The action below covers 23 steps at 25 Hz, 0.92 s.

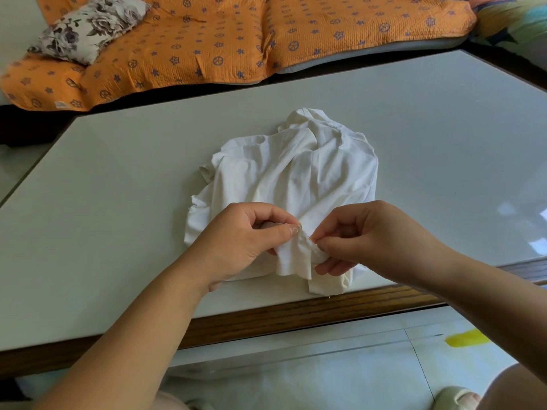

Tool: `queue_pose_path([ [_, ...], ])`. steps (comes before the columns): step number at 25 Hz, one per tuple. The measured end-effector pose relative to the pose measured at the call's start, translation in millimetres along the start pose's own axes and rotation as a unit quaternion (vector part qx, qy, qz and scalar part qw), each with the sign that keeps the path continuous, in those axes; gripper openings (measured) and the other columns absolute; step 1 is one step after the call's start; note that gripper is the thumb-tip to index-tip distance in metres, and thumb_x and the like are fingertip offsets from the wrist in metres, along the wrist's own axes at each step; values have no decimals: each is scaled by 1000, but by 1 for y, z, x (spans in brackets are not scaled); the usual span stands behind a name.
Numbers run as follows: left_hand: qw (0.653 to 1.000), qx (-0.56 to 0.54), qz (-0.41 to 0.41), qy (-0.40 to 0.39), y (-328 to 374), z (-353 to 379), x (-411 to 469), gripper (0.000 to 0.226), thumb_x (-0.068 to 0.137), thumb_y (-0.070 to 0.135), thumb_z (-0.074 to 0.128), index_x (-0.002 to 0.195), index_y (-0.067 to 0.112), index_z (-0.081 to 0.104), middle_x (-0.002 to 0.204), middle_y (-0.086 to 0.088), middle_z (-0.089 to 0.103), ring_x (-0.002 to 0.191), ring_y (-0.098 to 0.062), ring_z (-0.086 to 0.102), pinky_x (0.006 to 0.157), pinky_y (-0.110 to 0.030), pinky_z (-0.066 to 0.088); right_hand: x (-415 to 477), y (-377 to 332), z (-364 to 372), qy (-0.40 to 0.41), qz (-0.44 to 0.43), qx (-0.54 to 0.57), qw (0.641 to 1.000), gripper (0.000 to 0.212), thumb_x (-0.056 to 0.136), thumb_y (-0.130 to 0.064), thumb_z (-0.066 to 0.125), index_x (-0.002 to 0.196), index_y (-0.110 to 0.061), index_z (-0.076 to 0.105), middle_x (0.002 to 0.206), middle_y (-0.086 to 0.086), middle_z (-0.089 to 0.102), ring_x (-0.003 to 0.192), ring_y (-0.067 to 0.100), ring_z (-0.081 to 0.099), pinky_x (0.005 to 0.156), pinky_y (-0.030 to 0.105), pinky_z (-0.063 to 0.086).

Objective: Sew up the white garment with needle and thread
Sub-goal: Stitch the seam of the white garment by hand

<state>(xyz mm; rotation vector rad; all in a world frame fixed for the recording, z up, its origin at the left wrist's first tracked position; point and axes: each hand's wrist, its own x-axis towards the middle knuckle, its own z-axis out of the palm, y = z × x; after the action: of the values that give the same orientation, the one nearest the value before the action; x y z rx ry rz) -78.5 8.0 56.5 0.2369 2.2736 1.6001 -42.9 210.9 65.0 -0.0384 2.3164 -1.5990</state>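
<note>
Our left hand point(251, 236) pinches a raised fold of the limp, light white garment point(296, 173) heaped on the desk point(118, 173), our right hand point(373, 235) nips what seems the needle point(310, 239), and we judge a hold close beside the stitch best.

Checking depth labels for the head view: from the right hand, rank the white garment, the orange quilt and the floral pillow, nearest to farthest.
1. white garment: in the fingers of the right hand, on the table.
2. orange quilt: beyond the table's far edge.
3. floral pillow: far left, lying on the quilt.
</note>
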Motion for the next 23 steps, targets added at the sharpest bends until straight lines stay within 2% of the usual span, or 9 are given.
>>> queue_pose_path([
  [7,999,-6,-9,-35,-2,2,1,9,86,12,70,88,18,77,82,-1,75,75,-7,68,70,-18,52,-1,1,3,-8,-14,34,999,12,92,-5,63,88,-13,71,74,6,76,70,16,75,68,23,59],
  [10,999,-12,-13,-43,-4,6,2,10,87,12,69,89,18,76,83,1,75,78,-7,68,70,-21,53,0,4,7,5,-16,34,999,12,93,-8,62,87,-13,70,74,6,75,68,18,74,68,25,59],
  [13,995,-75,-32,-57,-4,6,2,9,86,12,69,90,16,76,85,1,74,79,-7,66,69,-21,53,2,5,7,21,-18,53,998,9,92,-12,64,87,-13,71,75,8,74,65,18,71,65,25,58],
  [19,988,-132,-55,-63,-5,9,3,21,68,21,74,86,12,71,81,2,72,76,-6,66,62,-19,52,5,6,5,39,-32,28,998,11,88,-13,69,83,-19,76,64,1,70,60,11,65,59,22,54],
  [23,988,-127,-69,-51,-8,12,4,8,77,11,74,84,11,69,77,0,70,71,-7,64,60,-19,52,3,5,5,60,-32,37,997,9,87,-12,71,85,-19,77,66,3,73,58,9,66,64,16,53],
])
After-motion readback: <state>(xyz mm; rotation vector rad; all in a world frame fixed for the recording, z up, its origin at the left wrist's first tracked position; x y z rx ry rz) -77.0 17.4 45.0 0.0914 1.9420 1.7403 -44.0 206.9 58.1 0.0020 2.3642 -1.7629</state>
